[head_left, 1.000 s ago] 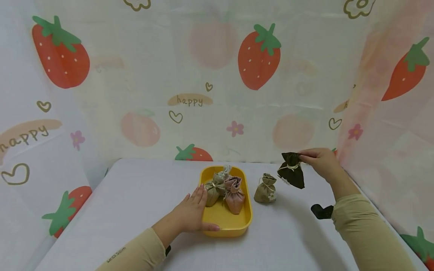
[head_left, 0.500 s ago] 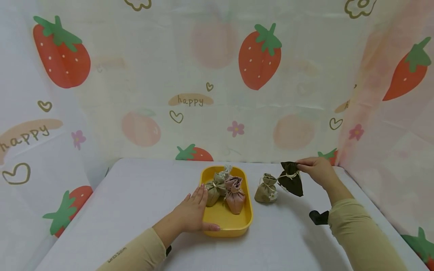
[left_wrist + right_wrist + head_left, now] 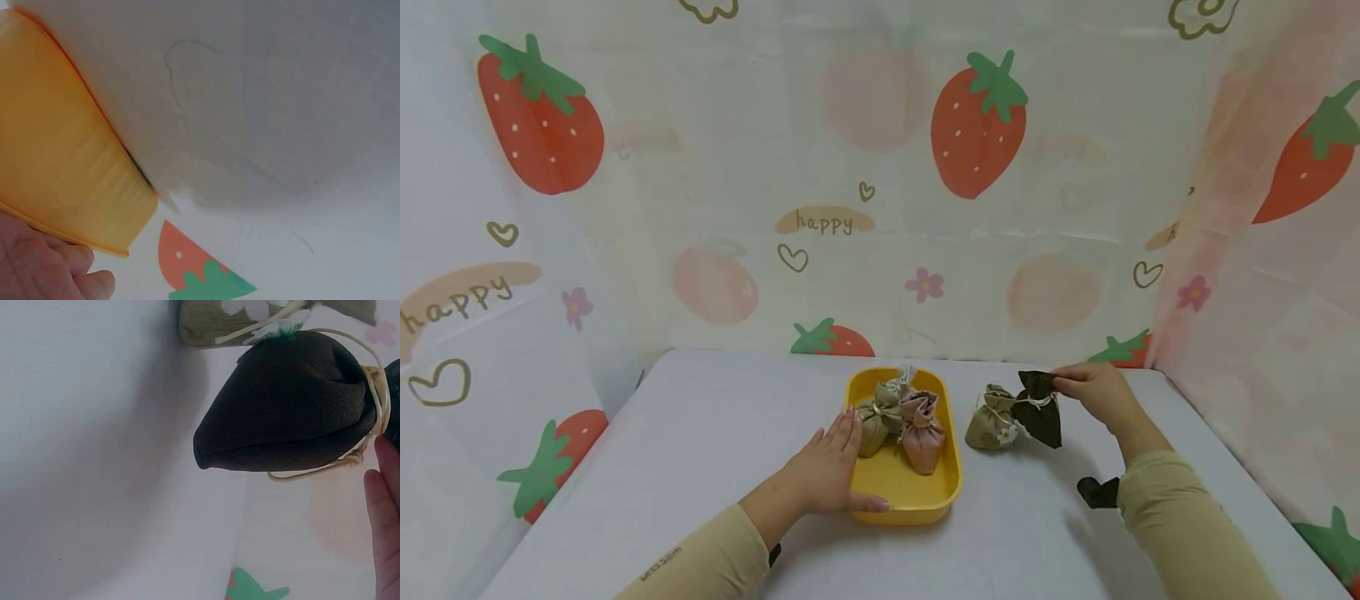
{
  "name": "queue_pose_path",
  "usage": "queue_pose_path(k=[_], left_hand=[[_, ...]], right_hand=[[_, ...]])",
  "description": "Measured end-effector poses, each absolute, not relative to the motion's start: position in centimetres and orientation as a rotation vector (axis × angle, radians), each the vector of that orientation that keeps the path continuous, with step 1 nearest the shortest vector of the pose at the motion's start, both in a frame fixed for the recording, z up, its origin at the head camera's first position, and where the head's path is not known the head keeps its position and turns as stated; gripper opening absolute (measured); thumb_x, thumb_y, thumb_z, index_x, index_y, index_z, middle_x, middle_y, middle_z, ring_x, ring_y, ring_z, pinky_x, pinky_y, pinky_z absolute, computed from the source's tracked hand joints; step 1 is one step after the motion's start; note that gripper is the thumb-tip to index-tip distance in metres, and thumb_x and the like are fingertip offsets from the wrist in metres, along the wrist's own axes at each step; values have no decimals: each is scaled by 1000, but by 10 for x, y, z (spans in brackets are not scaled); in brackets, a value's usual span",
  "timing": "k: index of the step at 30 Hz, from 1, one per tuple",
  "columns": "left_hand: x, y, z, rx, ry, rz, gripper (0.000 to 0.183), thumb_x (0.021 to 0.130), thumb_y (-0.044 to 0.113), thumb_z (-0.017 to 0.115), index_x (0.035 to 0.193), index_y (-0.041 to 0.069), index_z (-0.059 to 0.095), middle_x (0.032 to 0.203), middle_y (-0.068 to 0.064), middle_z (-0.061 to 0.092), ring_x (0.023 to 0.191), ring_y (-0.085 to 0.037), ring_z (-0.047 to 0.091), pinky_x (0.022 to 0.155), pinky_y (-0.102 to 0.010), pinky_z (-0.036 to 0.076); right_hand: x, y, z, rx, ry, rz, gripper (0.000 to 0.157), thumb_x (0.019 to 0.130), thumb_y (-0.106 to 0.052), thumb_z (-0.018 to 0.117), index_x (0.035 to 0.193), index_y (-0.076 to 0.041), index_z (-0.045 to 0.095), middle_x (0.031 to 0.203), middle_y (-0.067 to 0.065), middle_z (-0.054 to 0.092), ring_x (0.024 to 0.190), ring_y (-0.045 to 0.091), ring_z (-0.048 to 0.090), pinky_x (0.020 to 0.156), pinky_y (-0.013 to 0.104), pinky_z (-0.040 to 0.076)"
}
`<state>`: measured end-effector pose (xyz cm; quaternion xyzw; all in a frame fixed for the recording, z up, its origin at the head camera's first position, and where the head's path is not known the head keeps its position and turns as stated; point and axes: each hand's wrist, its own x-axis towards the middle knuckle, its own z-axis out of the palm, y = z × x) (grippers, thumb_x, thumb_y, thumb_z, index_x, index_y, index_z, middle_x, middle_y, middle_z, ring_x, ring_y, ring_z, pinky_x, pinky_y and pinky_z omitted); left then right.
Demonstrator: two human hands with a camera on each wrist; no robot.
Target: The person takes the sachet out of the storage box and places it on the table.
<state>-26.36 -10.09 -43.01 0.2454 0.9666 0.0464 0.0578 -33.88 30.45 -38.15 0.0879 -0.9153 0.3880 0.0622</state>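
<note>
My right hand [image 3: 1097, 396] pinches a dark brown drawstring pouch [image 3: 1040, 417] by its gathered top. The pouch hangs slightly tilted above the table; in the right wrist view its dark body [image 3: 294, 406] shows a pale cord round the neck. Just left of it, a khaki drawstring pouch [image 3: 988, 425] with a white flower stands on the table, partly overlapped by the dark one. My left hand [image 3: 823, 471] rests on the left side and near corner of a yellow tray [image 3: 902, 497], fingers straight. Inside lie a green pouch [image 3: 872, 429], a pink pouch [image 3: 922, 442] and a paler pouch [image 3: 904, 379] behind.
A white-covered table [image 3: 722, 425] extends around the tray. Printed cloth walls with strawberries [image 3: 977, 133] close in the back and both sides. Black parts of the wrist gear [image 3: 1097, 492] stick out from the right sleeve.
My right hand has lowered the dark pouch and shifted it slightly left, toward the khaki pouch. The left hand and the tray have stayed put.
</note>
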Motion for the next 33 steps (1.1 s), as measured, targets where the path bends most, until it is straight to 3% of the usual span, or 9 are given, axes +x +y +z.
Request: queue_pose_path(k=[9,18,25,33], left_hand=[[-263,-100,-429,747,2935,129,126,62,89,33,145,-1,7,151,-19,0,139,-30,4,108,-49,17],[-265,-100,-430,748,2935,133,125,62,88,35,145,-2,8,151,-19,1,139,-30,4,108,-49,17],[-265,-100,-431,745,2935,122,126,62,89,35,145,-1,8,151,-19,0,139,-30,4,108,-49,17],[-265,-100,-431,746,2934,137,126,61,89,34,146,-1,7,152,-18,0,139,-29,3,108,-49,16]], right_hand=[[-336,306,-398,231,-2876,1243,33,90,-18,59,114,5,62,109,20,63,101,29,61,89,47,44],[-335,306,-403,223,-2866,1331,35,89,-17,59,115,7,60,105,18,65,95,19,63,86,41,47],[-331,309,-396,203,-2899,1241,51,84,-34,65,122,0,58,120,21,58,110,36,53,88,49,43],[-331,313,-394,195,-2868,1280,58,82,-39,66,124,-1,56,120,19,58,114,36,50,92,51,40]])
